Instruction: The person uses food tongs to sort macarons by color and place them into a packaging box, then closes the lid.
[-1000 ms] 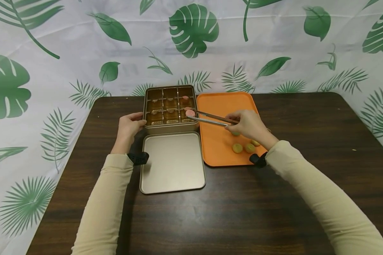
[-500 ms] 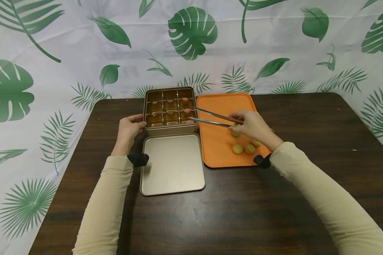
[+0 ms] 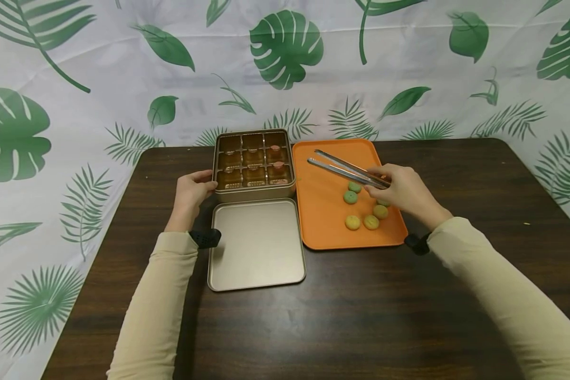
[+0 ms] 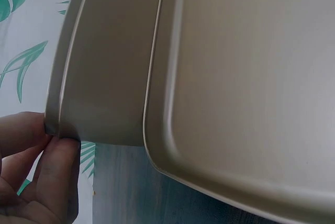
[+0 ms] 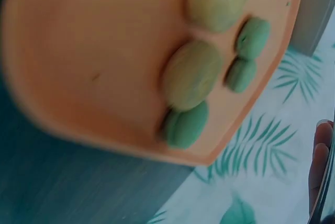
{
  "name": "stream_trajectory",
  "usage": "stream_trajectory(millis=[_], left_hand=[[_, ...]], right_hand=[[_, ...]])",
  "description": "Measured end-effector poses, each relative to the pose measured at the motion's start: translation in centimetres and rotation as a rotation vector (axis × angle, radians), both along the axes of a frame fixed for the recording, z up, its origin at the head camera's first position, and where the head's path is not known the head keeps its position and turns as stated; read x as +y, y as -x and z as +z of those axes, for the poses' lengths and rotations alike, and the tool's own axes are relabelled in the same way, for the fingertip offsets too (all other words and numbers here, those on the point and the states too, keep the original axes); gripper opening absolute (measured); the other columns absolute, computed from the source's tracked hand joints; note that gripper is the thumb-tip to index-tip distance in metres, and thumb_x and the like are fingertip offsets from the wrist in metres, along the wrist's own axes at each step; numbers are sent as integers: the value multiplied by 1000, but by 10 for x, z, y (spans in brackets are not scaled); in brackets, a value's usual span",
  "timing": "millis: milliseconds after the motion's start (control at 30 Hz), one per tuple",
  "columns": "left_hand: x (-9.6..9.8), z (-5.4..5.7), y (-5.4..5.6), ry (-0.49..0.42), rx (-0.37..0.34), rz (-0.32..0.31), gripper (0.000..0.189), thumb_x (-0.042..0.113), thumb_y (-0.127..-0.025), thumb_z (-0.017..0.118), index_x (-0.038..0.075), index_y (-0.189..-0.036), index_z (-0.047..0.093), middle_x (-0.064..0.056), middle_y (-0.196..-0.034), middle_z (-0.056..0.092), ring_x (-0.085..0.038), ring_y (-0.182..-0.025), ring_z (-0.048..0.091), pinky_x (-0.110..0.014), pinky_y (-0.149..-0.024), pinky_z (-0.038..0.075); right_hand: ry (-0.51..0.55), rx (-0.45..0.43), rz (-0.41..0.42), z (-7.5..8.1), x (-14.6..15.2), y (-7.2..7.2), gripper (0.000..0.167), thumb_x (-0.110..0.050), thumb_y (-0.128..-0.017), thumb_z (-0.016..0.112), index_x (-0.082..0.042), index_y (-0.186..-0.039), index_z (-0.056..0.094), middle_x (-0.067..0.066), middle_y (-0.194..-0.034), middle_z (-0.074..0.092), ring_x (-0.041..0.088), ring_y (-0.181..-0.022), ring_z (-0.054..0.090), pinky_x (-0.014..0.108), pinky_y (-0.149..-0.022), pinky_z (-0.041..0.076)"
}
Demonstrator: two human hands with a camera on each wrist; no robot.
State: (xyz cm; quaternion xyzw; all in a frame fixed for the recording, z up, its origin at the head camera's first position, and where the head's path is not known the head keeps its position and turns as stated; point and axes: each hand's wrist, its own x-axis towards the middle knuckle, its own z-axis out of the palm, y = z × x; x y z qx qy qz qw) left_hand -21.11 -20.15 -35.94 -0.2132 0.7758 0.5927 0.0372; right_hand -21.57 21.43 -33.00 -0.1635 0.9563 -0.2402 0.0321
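My left hand holds the near left corner of a gold tin box, its fingertips at the rim in the left wrist view. The tin's brown divided insert has pink macarons in its right column. My right hand grips metal tongs over the orange tray. The tongs' tips are apart with nothing between them. Yellow macarons and green macarons lie on the tray near the tongs; the right wrist view shows them close.
A gold lid lies flat in front of the tin, left of the tray. All stand on a dark wood table. A leaf-patterned cloth hangs behind the table.
A pink macaron has left the tongs and lies in the tin's near right compartment. The right hand and tongs have moved right over the tray. My left hand stays at the tin.
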Motion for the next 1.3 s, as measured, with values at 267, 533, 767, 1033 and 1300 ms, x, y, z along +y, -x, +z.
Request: stream_trajectory(millis=[267,533,767,1033,1300], left_hand=[[0,2,-1,-4,4,-5,45,4,-96,52,3,-141,46,-18,-143,46,-29,-126,52,-34,-107,46],[1,2,-1,-23,16,-4,46,3,-96,52,2,-141,46,-18,-143,46,-30,-126,52,-34,-108,45],[1,0,-1,-30,23,2,45,2,-95,53,2,-140,47,-18,-143,47,-30,-124,52,-34,-107,46],[0,1,-1,-38,26,-7,46,1,-95,52,0,-141,45,-19,-144,46,-31,-125,52,-34,-108,45],[0,0,-1,-48,36,-1,46,-1,-95,52,-1,-140,46,-18,-144,47,-30,-125,52,-34,-107,46]], right_hand=[[-45,-35,-32,-6,26,1,51,-27,-90,65,1,-131,55,24,-114,63,31,-91,60,42,-72,52],[-93,8,-10,-13,48,-2,49,-25,-87,69,1,-128,58,22,-111,63,34,-95,60,50,-78,51],[-146,-1,-26,-18,63,-4,44,-23,-87,69,0,-124,62,18,-99,63,25,-78,57,35,-62,46],[-169,-33,-42,-24,77,-7,44,-24,-86,70,0,-123,63,19,-103,63,26,-79,56,36,-63,46],[-222,-91,-46,-27,83,-8,48,-30,-87,70,-2,-125,62,22,-108,61,26,-77,55,35,-60,44]])
